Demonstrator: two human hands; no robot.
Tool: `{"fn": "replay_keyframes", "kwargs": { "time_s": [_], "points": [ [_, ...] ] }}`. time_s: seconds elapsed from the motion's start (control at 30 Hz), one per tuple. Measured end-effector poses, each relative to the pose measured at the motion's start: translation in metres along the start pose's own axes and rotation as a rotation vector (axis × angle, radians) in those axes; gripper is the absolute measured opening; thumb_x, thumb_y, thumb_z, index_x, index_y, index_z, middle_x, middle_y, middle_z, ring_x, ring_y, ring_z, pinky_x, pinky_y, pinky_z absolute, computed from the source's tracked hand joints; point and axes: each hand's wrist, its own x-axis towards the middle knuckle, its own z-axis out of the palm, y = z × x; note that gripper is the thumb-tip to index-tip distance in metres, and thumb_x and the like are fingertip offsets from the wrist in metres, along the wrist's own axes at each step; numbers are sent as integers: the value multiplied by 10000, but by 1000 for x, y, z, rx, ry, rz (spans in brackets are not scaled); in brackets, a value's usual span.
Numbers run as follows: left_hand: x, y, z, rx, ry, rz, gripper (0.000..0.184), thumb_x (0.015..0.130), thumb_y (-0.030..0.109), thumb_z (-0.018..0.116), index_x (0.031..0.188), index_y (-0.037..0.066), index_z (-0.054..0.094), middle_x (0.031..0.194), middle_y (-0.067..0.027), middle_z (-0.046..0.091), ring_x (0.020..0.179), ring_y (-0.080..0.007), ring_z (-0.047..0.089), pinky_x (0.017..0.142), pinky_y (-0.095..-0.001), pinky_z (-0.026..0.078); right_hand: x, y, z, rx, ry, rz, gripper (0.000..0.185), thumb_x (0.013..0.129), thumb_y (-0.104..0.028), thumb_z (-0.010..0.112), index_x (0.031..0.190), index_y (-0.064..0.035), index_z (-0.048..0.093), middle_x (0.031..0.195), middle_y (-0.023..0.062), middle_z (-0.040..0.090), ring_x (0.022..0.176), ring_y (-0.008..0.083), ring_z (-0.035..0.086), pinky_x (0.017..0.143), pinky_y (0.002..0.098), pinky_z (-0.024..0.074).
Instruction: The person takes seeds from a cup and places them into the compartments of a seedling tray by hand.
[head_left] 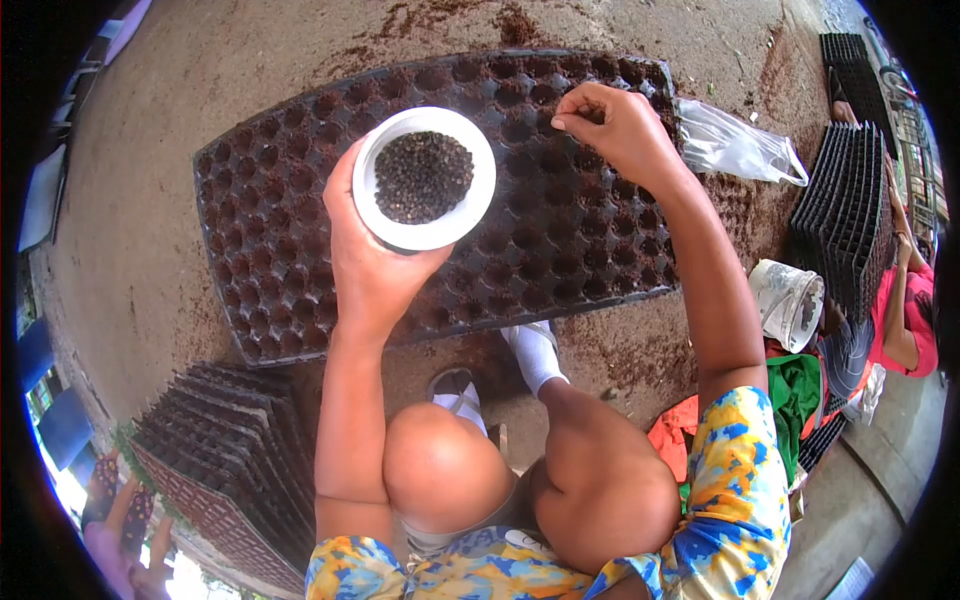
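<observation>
My left hand (pixel 365 275) is wrapped round a white cup (pixel 485 200), tilted so that its inside faces me. Small, round, dark seeds (pixel 424 177) lie in the cup. Below both hands spreads a black seedling tray (pixel 450 310), its many round cells holding reddish-brown soil. Over the tray's far right part, my right hand (pixel 615 125) has thumb and fingertips pinched together. Whatever is between those fingertips, if anything, is too small to make out. The cup and my left hand hide the middle of the tray.
A clear plastic bag (pixel 735 145) lies by the tray's right end. Stacked trays stand at lower left (pixel 225 450) and at right (pixel 845 215), near a dirty white bucket (pixel 785 300). Another person in a pink top (pixel 905 320) is at far right. Loose soil dots the ground.
</observation>
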Motion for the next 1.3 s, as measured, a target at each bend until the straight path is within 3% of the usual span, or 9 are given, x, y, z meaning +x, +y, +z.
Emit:
{"fn": "replay_keyframes", "kwargs": {
  "time_s": [0.17,0.47,0.57,0.67,0.77,0.97,1.07,1.17,1.3],
  "points": [
    [0,-1,-1,-13,-6,2,1004,554,56,884,1371,14,303,1300,-131,471,1221,-229,475,1067,-366,355,1,-2,2,-3,-2,28,206,857,-219,706,945,-36,675,724,58,657,635,117,561,612,318,461],
    [-1,-2,-3,-6,3,10,1003,553,59,890,1367,12,306,1299,-135,475,1216,-229,481,1064,-364,357,3,-1,3,5,-3,30,219,879,-241,687,944,-33,668,708,54,635,635,119,551,614,318,457],
    [0,-2,-2,-13,29,36,963,572,66,879,1360,15,329,1281,-148,505,1193,-243,513,1038,-370,388,-2,-2,3,15,-17,-9,215,882,-228,682,958,-27,667,741,62,660,642,125,563,632,324,472],
    [-1,-3,-2,-12,38,52,944,582,69,873,1358,17,339,1273,-155,519,1182,-249,528,1025,-372,404,-13,-3,1,56,-112,-6,244,863,-262,686,994,-56,694,858,159,699,768,246,679,714,369,514],
    [-2,-2,-3,10,28,50,944,583,65,871,1359,17,336,1277,-154,517,1182,-247,528,1025,-373,405,-18,-6,0,9,-159,48,226,859,-238,685,996,-59,708,884,154,706,808,260,688,735,366,523],
    [-3,-2,-7,19,5,27,988,567,75,889,1365,11,311,1293,-143,483,1205,-238,495,1050,-369,375,-28,-4,1,59,-106,-15,209,861,-189,666,1028,-73,713,932,138,711,844,267,690,757,358,529],
    [-3,-1,-7,15,-6,12,1014,556,83,902,1368,7,299,1300,-138,467,1216,-233,479,1062,-367,360,-31,-15,-4,24,-147,82,216,870,-133,669,1062,-42,704,913,99,723,793,136,667,742,302,523],
    [-4,-1,-7,-7,-9,14,1015,555,79,902,1368,7,298,1301,-138,467,1216,-232,479,1060,-367,362,-32,-15,-4,44,-156,107,217,869,-115,664,1068,-38,700,944,112,720,842,151,673,770,305,522],
    [-4,-1,-6,-9,-10,14,1002,561,73,896,1365,5,302,1296,-141,475,1208,-233,488,1057,-364,365,-33,-5,0,41,-116,-16,213,867,-82,653,1071,-35,698,993,122,708,852,184,675,784,318,521]
  ]
}}
